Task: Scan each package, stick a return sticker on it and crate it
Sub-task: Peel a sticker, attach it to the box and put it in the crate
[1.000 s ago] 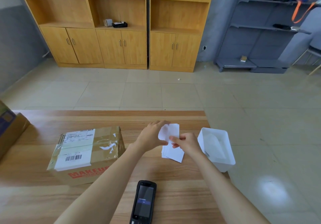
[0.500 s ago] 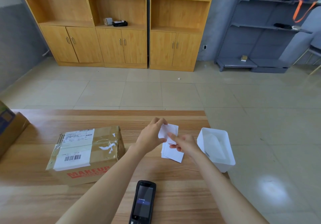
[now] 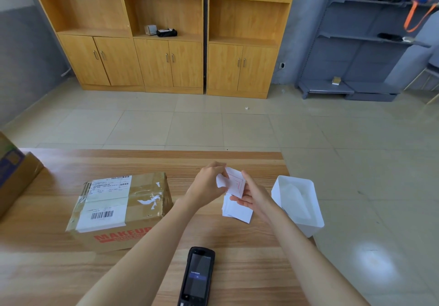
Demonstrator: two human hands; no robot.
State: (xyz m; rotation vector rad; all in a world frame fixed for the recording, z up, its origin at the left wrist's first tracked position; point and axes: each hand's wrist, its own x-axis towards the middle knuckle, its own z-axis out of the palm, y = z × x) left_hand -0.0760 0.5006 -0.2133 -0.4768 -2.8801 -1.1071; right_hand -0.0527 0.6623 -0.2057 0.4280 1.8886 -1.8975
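On table, mid-right: sticker sheet held just above sticker stack, both hands on it. L hand pinches its left edge w/ thumb + fingertips; R hand grips the right edge, thumb on top, fingers underneath. Left of hands, apart from both: package, labels up. Between forearms near table front: scanner, screen up. White bin at table's right edge, just beside R hand. 2nd box far left, partly cut off. Vs 0.5 s ago: R index was poking sheet's face; R hand now palm-up behind it, red-outlined print showing. Package, scanner, bin unmoved.
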